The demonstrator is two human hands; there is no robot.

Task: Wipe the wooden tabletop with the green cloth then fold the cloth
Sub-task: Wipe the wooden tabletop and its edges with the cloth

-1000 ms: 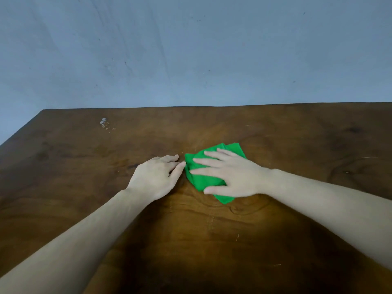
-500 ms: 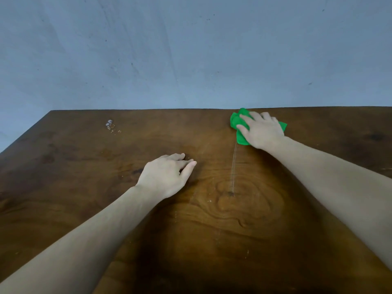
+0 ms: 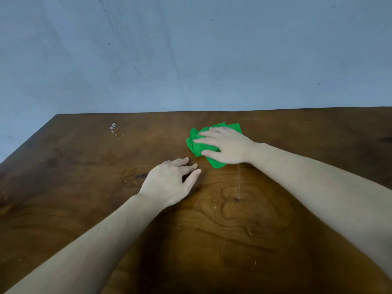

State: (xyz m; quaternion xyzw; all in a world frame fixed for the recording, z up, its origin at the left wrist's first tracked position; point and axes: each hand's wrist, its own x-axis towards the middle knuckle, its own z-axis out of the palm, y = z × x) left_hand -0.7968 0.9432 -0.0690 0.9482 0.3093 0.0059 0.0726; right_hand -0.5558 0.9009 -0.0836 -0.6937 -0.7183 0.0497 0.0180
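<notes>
A bunched green cloth (image 3: pixel 196 143) lies on the dark wooden tabletop (image 3: pixel 233 219), a little beyond its middle. My right hand (image 3: pixel 227 146) lies flat on the cloth with straight fingers pointing left, pressing it onto the wood and covering most of it. My left hand (image 3: pixel 170 183) rests palm down on the bare wood just in front and to the left of the cloth, fingers relaxed, a short gap away from it.
Small white specks (image 3: pixel 115 130) mark the tabletop at the far left. A thin pale streak (image 3: pixel 238 183) runs toward me from the cloth. A blue-grey wall (image 3: pixel 191 49) stands right behind the table's far edge.
My right hand pushed the cloth from the table's middle to the far edge, then drew it back toward me and leftward. My left hand stayed in place.
</notes>
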